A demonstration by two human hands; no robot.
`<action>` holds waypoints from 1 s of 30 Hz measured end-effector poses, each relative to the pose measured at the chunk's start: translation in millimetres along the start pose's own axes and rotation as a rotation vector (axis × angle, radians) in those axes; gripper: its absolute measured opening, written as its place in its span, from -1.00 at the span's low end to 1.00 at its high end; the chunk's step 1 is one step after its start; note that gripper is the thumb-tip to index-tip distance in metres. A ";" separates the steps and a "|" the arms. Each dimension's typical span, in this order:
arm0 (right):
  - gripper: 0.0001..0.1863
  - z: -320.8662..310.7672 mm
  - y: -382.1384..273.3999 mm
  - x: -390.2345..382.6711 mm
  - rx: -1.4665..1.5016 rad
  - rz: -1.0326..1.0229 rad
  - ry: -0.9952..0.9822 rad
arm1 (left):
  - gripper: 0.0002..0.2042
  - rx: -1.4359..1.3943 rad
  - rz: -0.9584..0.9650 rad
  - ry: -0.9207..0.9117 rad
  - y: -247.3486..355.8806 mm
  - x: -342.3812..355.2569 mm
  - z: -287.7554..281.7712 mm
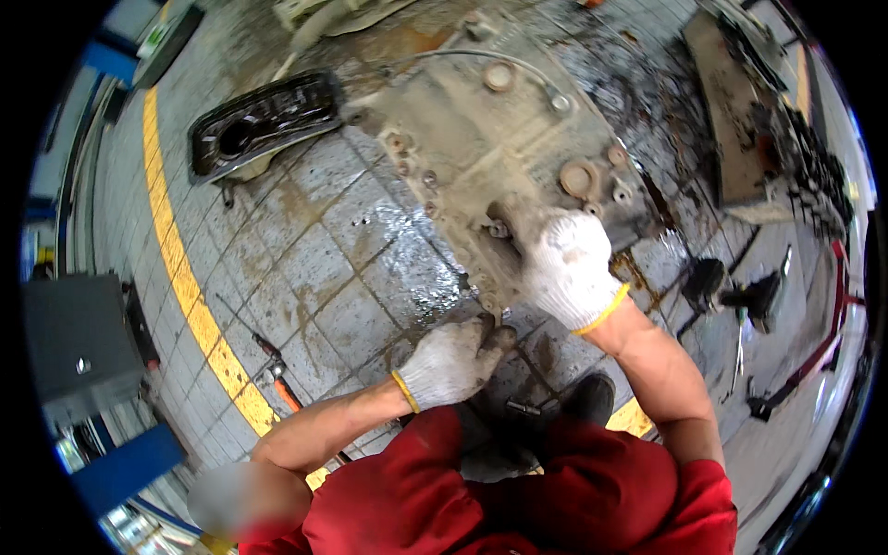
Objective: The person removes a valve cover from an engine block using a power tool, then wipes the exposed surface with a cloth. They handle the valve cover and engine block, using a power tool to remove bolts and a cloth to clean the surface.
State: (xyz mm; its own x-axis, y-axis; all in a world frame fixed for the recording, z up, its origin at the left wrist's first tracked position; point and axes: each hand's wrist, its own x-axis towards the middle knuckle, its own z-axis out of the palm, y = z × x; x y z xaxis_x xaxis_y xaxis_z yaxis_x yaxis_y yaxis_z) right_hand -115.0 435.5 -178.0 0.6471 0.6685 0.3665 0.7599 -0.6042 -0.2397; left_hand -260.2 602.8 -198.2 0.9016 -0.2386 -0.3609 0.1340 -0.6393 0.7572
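A large, grimy cast-metal engine block lies on the tiled floor in front of me. My right hand, in a white knit glove with a yellow cuff, rests on its near part. The blackened fingers curl down around a small metal fitting, and their tips blend into the dirty casting. Low at the block's near corner is my left hand, gloved alike. Its stained fingers are bent together beside the corner edge; whatever they hold, if anything, is too small to name.
A black oil pan lies left of the block. An orange-handled tool is on the floor near my left forearm. Dark metal parts and a large panel stand at right. A grey cabinet is far left. Oil wets the tiles.
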 end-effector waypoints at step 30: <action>-0.84 10.2 11.6 -6.9 0.098 0.035 0.126 | -0.62 0.315 0.050 0.354 -93.7 209.7 -285.1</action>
State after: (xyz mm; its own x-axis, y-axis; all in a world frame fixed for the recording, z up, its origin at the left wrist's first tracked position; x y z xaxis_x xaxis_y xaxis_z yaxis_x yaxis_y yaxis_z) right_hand -110.0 428.3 -192.4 0.6650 0.5846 0.4647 0.7435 -0.5764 -0.3389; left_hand 33.6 821.1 -189.7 0.9958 -0.0461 -0.0795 0.0050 -0.8369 0.5474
